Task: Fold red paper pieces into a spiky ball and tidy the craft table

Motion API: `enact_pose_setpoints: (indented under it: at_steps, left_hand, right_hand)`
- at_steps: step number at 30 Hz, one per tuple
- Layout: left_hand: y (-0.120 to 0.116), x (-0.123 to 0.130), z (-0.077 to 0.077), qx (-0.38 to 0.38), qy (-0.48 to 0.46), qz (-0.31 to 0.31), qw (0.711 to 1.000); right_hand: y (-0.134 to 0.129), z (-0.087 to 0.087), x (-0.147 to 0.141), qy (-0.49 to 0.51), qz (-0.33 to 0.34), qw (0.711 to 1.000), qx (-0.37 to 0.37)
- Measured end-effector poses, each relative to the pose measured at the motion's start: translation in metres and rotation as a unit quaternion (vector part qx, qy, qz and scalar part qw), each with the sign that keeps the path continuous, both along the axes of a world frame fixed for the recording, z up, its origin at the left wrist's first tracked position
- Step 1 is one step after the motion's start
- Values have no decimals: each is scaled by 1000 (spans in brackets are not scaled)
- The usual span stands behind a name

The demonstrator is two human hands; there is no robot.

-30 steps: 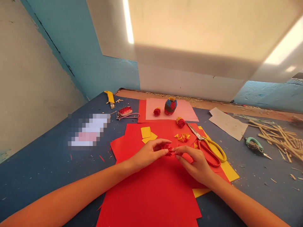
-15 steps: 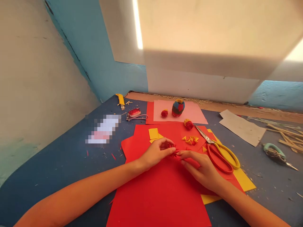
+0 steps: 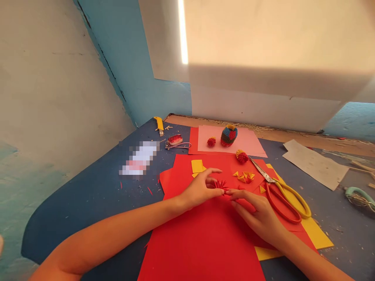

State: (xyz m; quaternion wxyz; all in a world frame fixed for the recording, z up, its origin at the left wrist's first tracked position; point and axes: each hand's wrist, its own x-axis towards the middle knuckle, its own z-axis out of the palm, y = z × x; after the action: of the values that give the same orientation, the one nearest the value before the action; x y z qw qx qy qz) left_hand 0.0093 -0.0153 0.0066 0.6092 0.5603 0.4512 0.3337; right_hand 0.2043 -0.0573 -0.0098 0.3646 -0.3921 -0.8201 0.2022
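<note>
Between my hands, above a red paper sheet [image 3: 202, 242], is a spiky red folded-paper piece [image 3: 220, 185]. My left hand [image 3: 202, 187] grips it from the left with the thumb in front, its index finger lifted away. From the right, the fingertips of my right hand [image 3: 254, 208] meet the piece's near edge, apparently pinching a small red paper bit there. Just beyond lie small yellow and red folded triangles [image 3: 245, 177]. Left of these is a small stack of yellow paper squares [image 3: 197, 166]. Scissors [image 3: 272, 183] with one red and one yellow handle rest open to the right.
Folded-paper models stand behind: a multicoloured vase [image 3: 229, 136] and two red-yellow cones, one small [image 3: 211, 141], one larger [image 3: 241, 156]. A yellow cutter [image 3: 159, 125] and a red-and-white pouch [image 3: 175, 140] lie back left. Green-handled snips [image 3: 359, 198] and grey card [image 3: 316, 164] lie right.
The view has swung a little left, so everything sits further right. My left index finger has lifted off, showing more of the spiky red piece. Both hands stay at it.
</note>
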Motion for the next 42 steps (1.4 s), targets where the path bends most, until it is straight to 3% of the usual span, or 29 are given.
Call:
enact_pose_setpoints:
  at_steps: [8, 13, 19, 23, 27, 42]
  left_hand:
    - [-3, -2, 9, -12, -18, -10, 1000]
    - [-5, -5, 19, 10, -29, -28, 999]
    - [-7, -6, 23, -13, -72, -82, 994]
    - [-10, -5, 23, -6, -86, -87, 992]
    - [-11, -5, 23, -3, -87, -90, 992]
    - [-10, -5, 20, 7, -71, -91, 993]
  right_hand:
    - [-2, 3, 1, 43, 17, 999, 3]
    - [2, 13, 4, 147, -13, 989, 20]
    - [5, 14, 8, 225, -17, 972, -72]
    - [4, 11, 9, 237, -33, 962, -134]
    - [5, 10, 9, 244, -34, 958, -149]
    - [6, 13, 6, 213, -29, 971, -107]
